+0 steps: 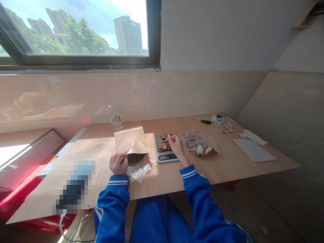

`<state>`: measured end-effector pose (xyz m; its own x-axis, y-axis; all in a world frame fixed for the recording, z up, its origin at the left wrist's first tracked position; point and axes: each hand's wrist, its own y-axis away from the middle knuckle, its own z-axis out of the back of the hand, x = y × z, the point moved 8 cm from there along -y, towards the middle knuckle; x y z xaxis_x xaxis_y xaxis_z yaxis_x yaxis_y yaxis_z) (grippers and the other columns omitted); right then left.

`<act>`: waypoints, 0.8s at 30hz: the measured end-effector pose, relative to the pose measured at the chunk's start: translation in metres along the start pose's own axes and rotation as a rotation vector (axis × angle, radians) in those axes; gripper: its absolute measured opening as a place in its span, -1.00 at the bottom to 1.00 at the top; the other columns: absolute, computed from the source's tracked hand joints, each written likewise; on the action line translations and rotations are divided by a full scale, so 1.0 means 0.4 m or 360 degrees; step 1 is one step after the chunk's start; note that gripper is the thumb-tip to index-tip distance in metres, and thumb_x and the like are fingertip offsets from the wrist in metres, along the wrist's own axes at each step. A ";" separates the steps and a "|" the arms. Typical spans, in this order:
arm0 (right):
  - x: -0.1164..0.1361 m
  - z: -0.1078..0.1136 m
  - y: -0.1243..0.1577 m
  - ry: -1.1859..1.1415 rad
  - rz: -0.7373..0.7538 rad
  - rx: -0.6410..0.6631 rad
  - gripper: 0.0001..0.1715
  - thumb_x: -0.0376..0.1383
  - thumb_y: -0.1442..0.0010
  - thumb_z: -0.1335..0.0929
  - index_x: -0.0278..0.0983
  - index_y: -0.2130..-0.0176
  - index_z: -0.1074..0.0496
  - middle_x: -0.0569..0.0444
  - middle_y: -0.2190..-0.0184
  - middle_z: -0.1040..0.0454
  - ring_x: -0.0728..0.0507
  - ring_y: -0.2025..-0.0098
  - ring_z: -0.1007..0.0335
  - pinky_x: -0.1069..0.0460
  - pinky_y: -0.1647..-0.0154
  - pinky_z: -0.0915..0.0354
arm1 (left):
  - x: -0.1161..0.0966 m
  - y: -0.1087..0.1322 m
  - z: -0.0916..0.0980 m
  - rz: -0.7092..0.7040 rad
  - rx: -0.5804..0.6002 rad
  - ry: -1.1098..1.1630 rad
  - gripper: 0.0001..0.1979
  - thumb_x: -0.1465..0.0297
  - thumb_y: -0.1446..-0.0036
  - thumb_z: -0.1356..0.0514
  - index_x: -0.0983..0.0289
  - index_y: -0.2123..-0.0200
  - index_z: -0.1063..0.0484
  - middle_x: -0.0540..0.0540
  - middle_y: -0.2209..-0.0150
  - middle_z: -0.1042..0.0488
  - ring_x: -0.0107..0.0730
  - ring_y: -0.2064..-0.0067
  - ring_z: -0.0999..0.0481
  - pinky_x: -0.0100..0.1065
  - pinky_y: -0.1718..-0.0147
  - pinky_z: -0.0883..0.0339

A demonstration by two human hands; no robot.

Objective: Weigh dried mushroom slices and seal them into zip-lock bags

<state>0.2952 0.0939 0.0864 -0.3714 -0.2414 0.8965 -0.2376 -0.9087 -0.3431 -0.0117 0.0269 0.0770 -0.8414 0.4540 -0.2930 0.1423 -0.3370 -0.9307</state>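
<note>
My left hand point(118, 164) grips the edge of a tan paper pouch point(131, 140) at its open mouth, which faces me and shows a dark inside. A white digital kitchen scale point(158, 156) lies to the right of the pouch. Several brown dried slices point(164, 145), dark at the rim, rest on its platform. Over the scale, my right hand point(176, 148) has its fingertips pinched together at one of the slices; the fingers partly cover it. Crumpled clear plastic bags point(141, 171) lie just below the pouch, near my left wrist.
Right of the scale are clear zip bags point(206, 147) with pale and dark pieces. Farther back lie a green-handled screwdriver point(205, 121) and a white dome camera point(217, 118) with its cable. A white board point(254, 150) is at right, a clear bottle point(115, 118) at back left, a blurred-out object at left.
</note>
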 end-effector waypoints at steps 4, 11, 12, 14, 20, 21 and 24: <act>-0.041 0.016 -0.011 0.0428 0.0131 0.0066 -0.58 -0.06 -0.23 -0.18 -0.27 0.42 -0.40 0.01 0.43 -0.51 -0.11 0.35 -0.40 0.04 0.29 -0.23 | -0.001 -0.003 -0.001 0.0020 0.0021 -0.0008 -0.85 0.50 -0.03 -0.17 0.21 0.36 -0.54 0.04 0.52 -0.43 -0.39 0.46 -0.30 -0.36 0.43 -0.24; -0.088 0.108 0.025 0.0889 0.0231 -0.0231 -0.55 -0.05 -0.25 -0.15 -0.28 0.33 -0.42 -0.03 0.44 -0.41 -0.16 0.35 -0.32 -0.01 0.28 -0.22 | -0.007 -0.010 0.002 0.0057 0.0030 -0.0051 -0.87 0.48 -0.02 -0.18 0.21 0.39 -0.54 0.04 0.54 -0.43 -0.40 0.47 -0.32 -0.37 0.44 -0.28; -0.088 0.112 0.025 0.0904 0.0252 -0.0223 -0.55 -0.04 -0.26 -0.14 -0.28 0.30 -0.43 -0.04 0.43 -0.41 -0.17 0.33 -0.32 -0.02 0.27 -0.22 | -0.006 -0.010 0.001 0.0059 0.0034 -0.0051 -0.87 0.48 -0.02 -0.18 0.21 0.39 -0.54 0.03 0.54 -0.43 -0.40 0.47 -0.32 -0.37 0.44 -0.28; -0.079 0.100 0.022 0.0927 0.0340 -0.0139 -0.54 -0.05 -0.28 -0.13 -0.28 0.25 -0.42 -0.06 0.37 -0.43 -0.19 0.27 -0.31 -0.04 0.21 -0.22 | -0.006 -0.009 0.002 0.0044 0.0025 -0.0037 -0.86 0.49 -0.02 -0.18 0.21 0.38 -0.54 0.03 0.54 -0.43 -0.40 0.47 -0.31 -0.37 0.44 -0.28; -0.059 0.030 0.021 0.0968 0.0498 0.0113 -0.53 -0.12 -0.33 -0.08 -0.20 -0.08 -0.32 -0.08 0.10 -0.39 -0.21 0.06 -0.26 -0.13 0.02 -0.17 | -0.006 -0.005 0.002 0.0021 0.0012 -0.0024 -0.84 0.51 -0.01 -0.18 0.20 0.37 -0.54 0.02 0.52 -0.43 -0.40 0.46 -0.31 -0.38 0.43 -0.27; -0.056 0.024 0.024 0.0953 0.0509 0.0150 -0.53 -0.13 -0.33 -0.09 -0.16 -0.11 -0.31 -0.07 0.08 -0.38 -0.20 0.04 -0.26 -0.14 0.00 -0.17 | -0.004 -0.004 0.001 0.0031 0.0016 -0.0030 -0.85 0.51 -0.01 -0.19 0.20 0.37 -0.54 0.02 0.53 -0.43 -0.40 0.46 -0.31 -0.38 0.43 -0.27; -0.034 0.048 0.042 0.0814 0.0566 0.0109 -0.52 -0.17 -0.34 -0.06 -0.16 -0.11 -0.31 -0.06 0.03 -0.37 -0.18 -0.03 -0.25 -0.14 -0.07 -0.14 | 0.003 -0.001 -0.002 0.0083 0.0037 -0.0032 -0.85 0.49 -0.02 -0.18 0.20 0.38 -0.55 0.03 0.53 -0.43 -0.40 0.47 -0.32 -0.37 0.43 -0.27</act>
<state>0.3137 0.0754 0.0740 -0.8038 -0.3551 0.4773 0.0313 -0.8264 -0.5622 -0.0124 0.0285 0.0769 -0.8433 0.4189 -0.3366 0.1743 -0.3793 -0.9087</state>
